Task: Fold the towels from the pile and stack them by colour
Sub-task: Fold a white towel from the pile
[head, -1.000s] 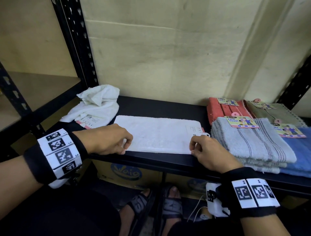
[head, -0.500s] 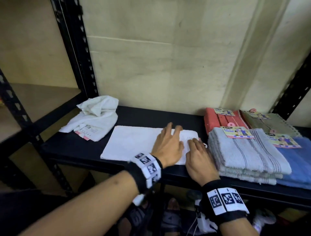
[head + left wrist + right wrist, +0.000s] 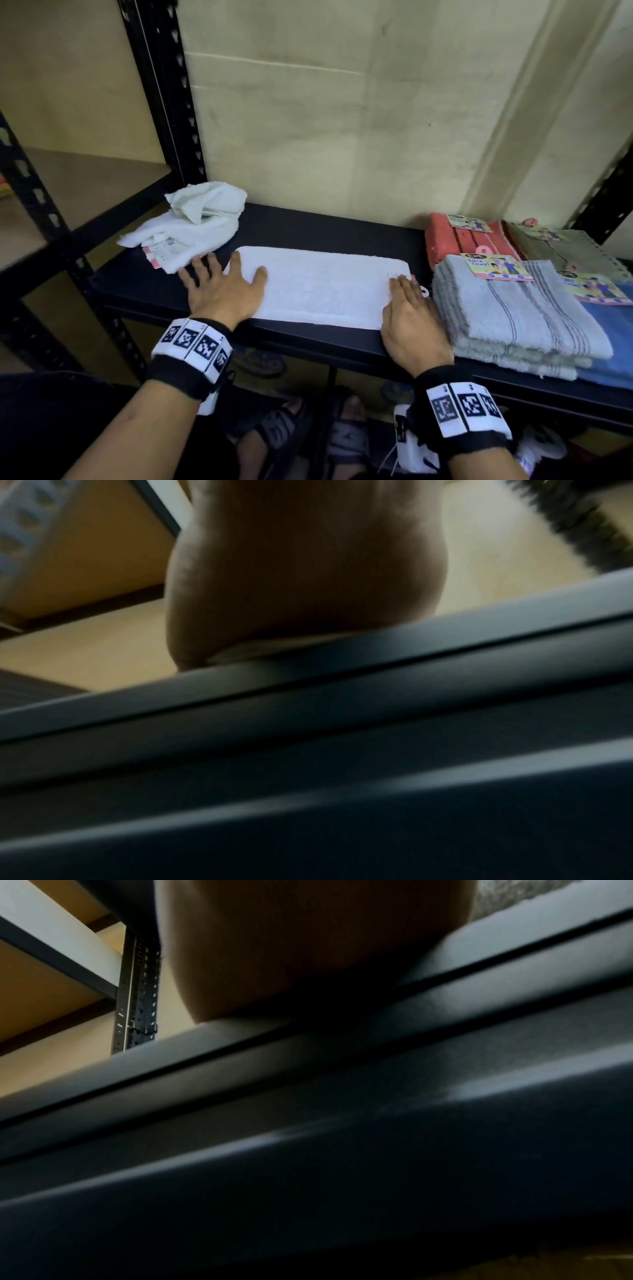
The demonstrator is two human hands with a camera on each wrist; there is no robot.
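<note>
A: Nearest, low in the frame, both palms lie flat on the white towel [image 3: 322, 291]. What changed?

B: Half a second ago the left hand [image 3: 222, 291] pressed beside the right hand [image 3: 411, 318]; now it has swept to the towel's left end, fingers straight and spread, gripping nothing. The right stays flat at the right end.

A: So it's smoothing?

B: I judge so: flattened, ready for the next fold.

A: Farther back?

B: The crumpled white towel [image 3: 191, 226] waits on the shelf [image 3: 325, 229], centre-left; the folded stacks [image 3: 507, 308] sit right.
</note>
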